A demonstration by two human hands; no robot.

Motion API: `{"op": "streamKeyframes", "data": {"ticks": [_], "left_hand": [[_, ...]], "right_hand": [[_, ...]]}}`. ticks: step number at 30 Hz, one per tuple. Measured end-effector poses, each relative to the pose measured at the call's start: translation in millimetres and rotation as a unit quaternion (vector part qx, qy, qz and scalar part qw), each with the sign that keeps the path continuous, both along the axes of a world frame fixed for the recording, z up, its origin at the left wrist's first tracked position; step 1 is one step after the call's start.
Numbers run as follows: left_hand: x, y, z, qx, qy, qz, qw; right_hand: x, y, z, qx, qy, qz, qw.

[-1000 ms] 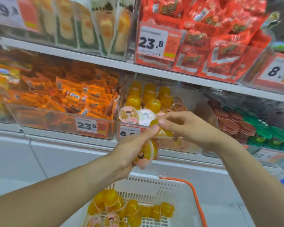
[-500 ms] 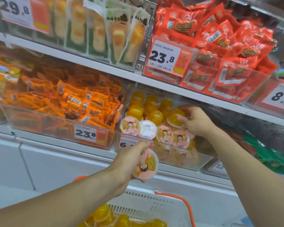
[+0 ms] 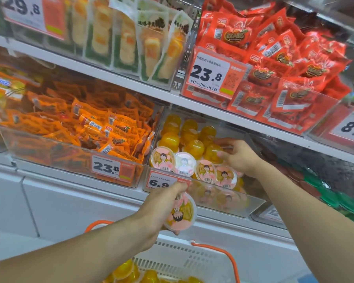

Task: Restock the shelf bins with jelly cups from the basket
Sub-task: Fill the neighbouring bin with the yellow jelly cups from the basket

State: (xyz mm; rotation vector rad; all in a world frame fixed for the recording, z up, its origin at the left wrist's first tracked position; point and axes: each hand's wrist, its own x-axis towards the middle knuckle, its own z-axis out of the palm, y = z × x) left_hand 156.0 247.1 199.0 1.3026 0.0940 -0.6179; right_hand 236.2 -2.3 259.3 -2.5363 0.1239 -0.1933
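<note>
Since the frame half a second earlier, the right hand point(image 3: 240, 158) has drawn slightly back toward the bin front, its fingers still curled on a yellow cup point(image 3: 213, 153) in the second row; the left hand point(image 3: 161, 207) has kept its place below the bin, and the view has shifted little.

Left to right: the left hand grips one jelly cup point(image 3: 182, 214) at 6 o'clock from the price tag point(image 3: 161, 181) reading 6.9, just in front of the bin wall. The cup is a shallow clear tub of yellow jelly, its pink round lid printed with a cartoon face and turned toward the camera. The clear bin point(image 3: 243, 203) sits on the lower shelf at centre; inside, four cups stand on edge along the front with lids outward, and behind them, toward 12 o'clock, rows of cups show yellow domed bottoms. The right hand pinches one such cup at 3 o'clock of that cluster.

The basket point(image 3: 182, 260), at 6 o'clock, is cut off by the frame's bottom edge; only its white slotted wall, orange handle point(image 3: 225, 260) and a few yellow cups show. The left palm hides the held cup's far side. The lids' small print is illegible. The bins at far right are blurred.
</note>
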Motion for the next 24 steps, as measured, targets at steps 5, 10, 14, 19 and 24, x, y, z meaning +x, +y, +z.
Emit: {"op": "streamKeyframes", "data": {"ticks": [5,10,14,19,24], "left_hand": [[-1.9,-0.9,-0.2,0.010,-0.003,-0.006,1.000],[-3.7,0.4,-0.4,0.014,-0.006,-0.013,1.000],[-5.9,1.8,1.5,0.021,-0.004,-0.018,1.000],[-8.0,2.5,3.0,0.034,-0.005,-0.023,0.999],[-6.9,3.5,7.7,-0.023,0.026,-0.025,0.999]], "right_hand": [[-0.1,0.3,-1.5,0.035,-0.021,-0.025,0.999],[-3.4,-1.6,-2.1,-0.092,0.064,-0.104,0.988],[-7.7,-4.6,-3.4,-0.086,0.096,-0.110,0.985],[-10.0,-4.1,-2.3,-0.075,0.114,-0.123,0.983],[-48.3,28.8,5.0,-0.087,-0.162,-0.110,0.977]]}}
